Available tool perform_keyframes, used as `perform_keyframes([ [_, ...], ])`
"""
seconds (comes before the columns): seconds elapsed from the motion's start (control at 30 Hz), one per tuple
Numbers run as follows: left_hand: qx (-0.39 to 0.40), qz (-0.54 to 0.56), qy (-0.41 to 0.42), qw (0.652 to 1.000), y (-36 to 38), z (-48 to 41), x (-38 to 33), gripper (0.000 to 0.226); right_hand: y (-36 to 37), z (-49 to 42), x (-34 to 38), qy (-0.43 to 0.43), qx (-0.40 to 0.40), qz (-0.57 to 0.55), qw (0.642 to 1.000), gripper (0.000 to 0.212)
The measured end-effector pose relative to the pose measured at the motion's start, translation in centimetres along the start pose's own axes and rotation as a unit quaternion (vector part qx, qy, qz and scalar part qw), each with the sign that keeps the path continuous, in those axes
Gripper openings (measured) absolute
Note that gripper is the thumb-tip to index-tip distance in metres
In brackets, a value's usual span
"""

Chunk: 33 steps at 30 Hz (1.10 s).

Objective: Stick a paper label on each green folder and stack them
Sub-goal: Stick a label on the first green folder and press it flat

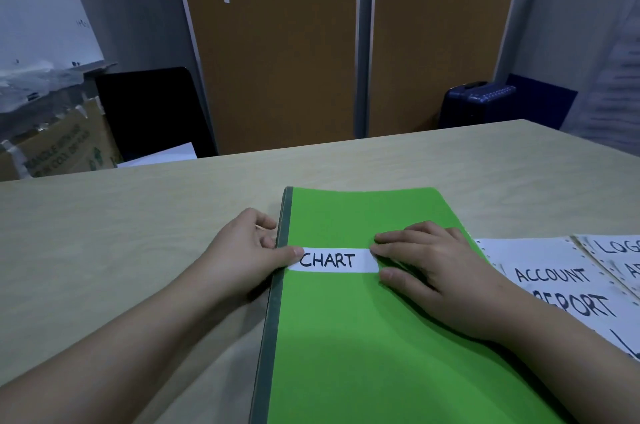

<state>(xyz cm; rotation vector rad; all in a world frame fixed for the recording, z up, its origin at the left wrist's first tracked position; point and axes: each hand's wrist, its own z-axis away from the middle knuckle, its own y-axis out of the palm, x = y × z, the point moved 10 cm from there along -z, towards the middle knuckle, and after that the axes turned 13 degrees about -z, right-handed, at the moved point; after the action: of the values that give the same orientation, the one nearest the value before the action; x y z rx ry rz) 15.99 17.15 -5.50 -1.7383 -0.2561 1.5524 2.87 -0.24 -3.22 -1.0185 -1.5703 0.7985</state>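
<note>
A green folder [363, 337] with a dark spine lies on top of a stack on the wooden table. A white paper label [332, 261] reading CHART sits across its upper cover. My left hand [242, 254] rests at the spine, its thumb pressing the label's left end. My right hand [433, 271] lies flat on the cover, fingertips pressing the label's right end. Neither hand grips anything.
White sheets of printed labels [561, 281] reading ACCOUNT, REPORT and LOGO lie to the right of the folders. The table [138, 233] extends left and back. Beyond it stand a cardboard box [59, 150], a black chair [152, 108] and a blue suitcase [478, 101].
</note>
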Motion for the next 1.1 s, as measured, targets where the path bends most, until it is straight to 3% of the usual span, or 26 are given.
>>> perform_keyframes([
  [0.17, 0.091, 0.062, -0.090, 0.990, 1.0, -0.3, 0.8, 0.021, -4.0, 0.6, -1.2, 0.034, -0.121, -0.074, 0.989, 0.028],
  [0.33, 0.106, 0.088, -0.120, 0.983, 0.9, -0.3, 1.1, 0.021, -5.2, 1.3, -2.5, 0.068, -0.164, -0.097, 0.979, 0.020],
  [0.53, 0.013, 0.182, -0.061, 0.981, -0.5, 0.3, -0.7, 0.014, -5.5, 1.4, -3.5, 0.084, -0.174, -0.102, 0.976, 0.017],
  [0.7, -0.056, 0.239, -0.014, 0.969, -2.9, 0.1, -3.3, 0.011, -6.9, 1.6, -4.6, 0.093, -0.231, -0.129, 0.960, 0.015],
  [0.8, -0.094, 0.278, -0.003, 0.956, -4.0, -1.0, -4.1, 0.018, -8.9, 1.9, -4.9, 0.110, -0.261, -0.161, 0.945, 0.026],
  [0.9, -0.123, 0.307, -0.008, 0.944, -4.1, -2.8, -5.1, 0.028, -9.8, 2.2, -6.2, 0.172, -0.215, -0.275, 0.921, 0.043],
  [1.0, -0.175, 0.281, 0.034, 0.943, -3.6, -4.4, -7.6, 0.028, -10.2, 3.0, -8.7, 0.232, -0.183, -0.380, 0.876, 0.051],
  [1.1, -0.207, 0.174, 0.133, 0.953, -1.8, -5.9, -11.9, 0.013, -11.9, 3.6, -12.1, 0.269, -0.204, -0.333, 0.880, 0.052],
])
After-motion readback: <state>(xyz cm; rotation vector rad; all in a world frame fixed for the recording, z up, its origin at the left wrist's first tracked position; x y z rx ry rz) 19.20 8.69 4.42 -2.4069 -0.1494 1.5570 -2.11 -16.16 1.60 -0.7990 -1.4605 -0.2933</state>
